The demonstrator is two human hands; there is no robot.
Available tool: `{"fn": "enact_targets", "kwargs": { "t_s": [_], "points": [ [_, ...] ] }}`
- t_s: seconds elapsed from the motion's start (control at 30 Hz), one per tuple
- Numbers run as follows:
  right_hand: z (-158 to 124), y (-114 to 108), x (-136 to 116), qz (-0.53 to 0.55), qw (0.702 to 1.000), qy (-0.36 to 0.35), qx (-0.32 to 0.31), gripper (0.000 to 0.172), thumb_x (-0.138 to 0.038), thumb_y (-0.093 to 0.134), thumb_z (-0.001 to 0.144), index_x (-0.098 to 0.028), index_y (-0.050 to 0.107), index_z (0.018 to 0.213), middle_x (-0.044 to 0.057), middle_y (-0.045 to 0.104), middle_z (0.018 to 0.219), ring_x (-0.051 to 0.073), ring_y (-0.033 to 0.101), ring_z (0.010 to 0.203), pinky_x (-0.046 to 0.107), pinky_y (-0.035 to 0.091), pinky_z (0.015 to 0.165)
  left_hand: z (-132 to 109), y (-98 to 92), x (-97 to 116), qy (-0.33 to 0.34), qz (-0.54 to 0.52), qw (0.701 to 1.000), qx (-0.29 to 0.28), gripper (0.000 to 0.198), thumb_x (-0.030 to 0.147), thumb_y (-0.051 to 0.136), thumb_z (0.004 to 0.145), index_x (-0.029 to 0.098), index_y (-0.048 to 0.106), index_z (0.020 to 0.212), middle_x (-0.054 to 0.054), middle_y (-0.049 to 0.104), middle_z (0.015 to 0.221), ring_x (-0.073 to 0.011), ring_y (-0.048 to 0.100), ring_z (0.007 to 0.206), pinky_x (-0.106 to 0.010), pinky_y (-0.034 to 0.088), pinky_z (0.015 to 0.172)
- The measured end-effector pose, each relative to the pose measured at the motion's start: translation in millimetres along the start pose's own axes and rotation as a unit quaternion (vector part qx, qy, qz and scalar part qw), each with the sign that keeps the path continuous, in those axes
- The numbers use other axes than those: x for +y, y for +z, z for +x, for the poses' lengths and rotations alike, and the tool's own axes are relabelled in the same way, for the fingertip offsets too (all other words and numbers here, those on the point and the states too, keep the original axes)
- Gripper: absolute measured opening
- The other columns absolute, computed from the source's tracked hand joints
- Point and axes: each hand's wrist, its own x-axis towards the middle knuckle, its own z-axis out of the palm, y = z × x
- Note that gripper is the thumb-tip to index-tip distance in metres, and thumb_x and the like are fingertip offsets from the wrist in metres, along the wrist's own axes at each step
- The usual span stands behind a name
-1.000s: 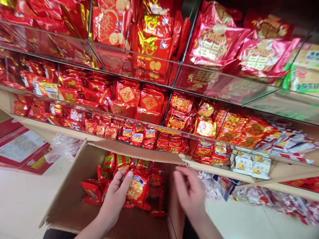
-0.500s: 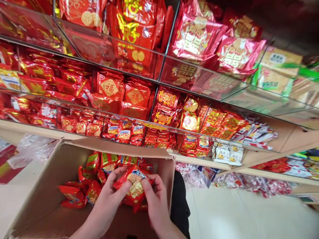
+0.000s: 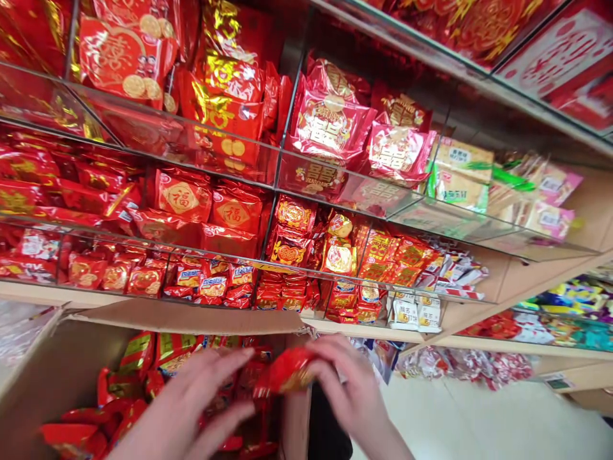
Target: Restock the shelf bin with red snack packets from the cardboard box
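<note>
My right hand point(image 3: 357, 390) pinches a red snack packet point(image 3: 287, 372) by its right end, over the right side of a cardboard box point(image 3: 182, 317). Left of the packet, my left hand point(image 3: 191, 399) hovers above the box with thumb and fingers apart, holding nothing. Both hands are a little blurred. Inside the box lie several more red packets point(image 3: 119, 383), some with green and gold tops, partly hidden behind my left hand.
Shelves with clear dividers rise behind the box, filled with red packets point(image 3: 182, 198), pink packets point(image 3: 402, 150) and white packets point(image 3: 414, 311). Bagged goods point(image 3: 460, 364) sit below the bottom shelf. My dark trouser leg point(image 3: 330, 428) is beside the box; pale floor point(image 3: 460, 421) lies to its right.
My left hand has let go of the packet and opened. The right hand has carried the packet rightward and turned it. The view has tilted up and right, showing more upper shelves.
</note>
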Motion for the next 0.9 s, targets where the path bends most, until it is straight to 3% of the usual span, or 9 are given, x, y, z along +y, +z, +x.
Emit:
{"fn": "enact_targets", "kwargs": {
  "t_s": [0.1,0.17,0.3,0.47,0.57,0.67,0.77,0.9],
  "points": [
    [5.1,-5.9,47.8,-0.076,0.979,0.063,0.177,0.017,-0.027,0.047,0.086,-0.020,0.060,0.095,0.007,0.063,0.091,0.017,0.058,0.085,0.030,0.047,0.075,17.6,-14.4,-42.8,-0.032,0.070,0.997,0.009,0.032,0.046,0.050,0.079,0.027,0.058,0.104,-0.003,0.070,0.098,-0.0220,0.063,0.092,-0.033,0.048,0.083],
    [11.6,5.2,85.1,-0.112,0.969,0.088,0.201,0.021,-0.032,0.046,0.086,-0.017,0.060,0.091,0.008,0.062,0.087,0.019,0.058,0.082,0.033,0.047,0.076,25.0,-17.5,-72.1,-0.062,0.108,0.992,-0.038,0.031,0.048,0.042,0.082,0.026,0.062,0.091,-0.003,0.070,0.095,-0.0222,0.063,0.091,-0.035,0.046,0.084],
    [31.7,46.3,139.1,-0.131,0.969,0.170,0.121,0.025,-0.030,0.040,0.085,-0.015,0.059,0.089,0.011,0.063,0.089,0.020,0.058,0.085,0.035,0.046,0.080,26.3,-10.6,-99.2,-0.137,0.175,0.966,-0.134,0.043,0.047,0.030,0.086,0.021,0.064,0.089,-0.006,0.071,0.094,-0.0231,0.064,0.089,-0.035,0.046,0.079],
    [52.3,81.0,162.7,-0.150,0.956,0.249,0.045,0.024,-0.025,0.037,0.085,-0.013,0.057,0.091,0.013,0.063,0.092,0.020,0.059,0.088,0.030,0.045,0.079,18.4,-2.1,-91.1,-0.151,0.234,0.946,-0.168,0.047,0.043,0.027,0.088,0.017,0.066,0.091,-0.011,0.071,0.098,-0.0290,0.062,0.095,-0.042,0.043,0.082],
    [57.6,85.6,168.0,-0.168,0.938,0.303,-0.015,0.020,-0.021,0.038,0.084,-0.014,0.055,0.090,0.012,0.065,0.088,0.021,0.061,0.084,0.029,0.045,0.073,18.2,-1.4,-89.1,-0.153,0.252,0.939,-0.177,0.047,0.041,0.026,0.088,0.016,0.066,0.096,-0.011,0.070,0.102,-0.0288,0.061,0.097,-0.042,0.042,0.083],
    [60.5,82.9,170.1,-0.191,0.921,0.333,-0.071,0.025,-0.016,0.040,0.083,-0.013,0.048,0.106,0.012,0.066,0.091,0.022,0.063,0.083,0.029,0.044,0.069,20.3,-1.1,-90.6,-0.157,0.258,0.936,-0.183,0.047,0.040,0.026,0.088,0.016,0.066,0.097,-0.010,0.069,0.104,-0.0287,0.060,0.099,-0.042,0.042,0.083],
    [63.4,79.0,170.8,-0.209,0.910,0.337,-0.124,0.037,-0.009,0.042,0.079,-0.013,0.042,0.116,0.014,0.067,0.091,0.023,0.063,0.083,0.029,0.042,0.068,21.4,0.0,-92.4,-0.159,0.264,0.933,-0.188,0.047,0.040,0.026,0.088,0.017,0.066,0.097,-0.010,0.069,0.104,-0.0291,0.060,0.099,-0.042,0.043,0.082],
    [67.9,81.9,174.2,-0.222,0.901,0.324,-0.182,0.035,-0.009,0.047,0.076,-0.013,0.047,0.110,0.014,0.067,0.092,0.023,0.063,0.086,0.028,0.041,0.069,20.5,2.0,-94.3,-0.153,0.267,0.934,-0.181,0.047,0.039,0.027,0.087,0.015,0.067,0.097,-0.011,0.070,0.102,-0.0304,0.061,0.098,-0.044,0.043,0.082]
  ]
}}
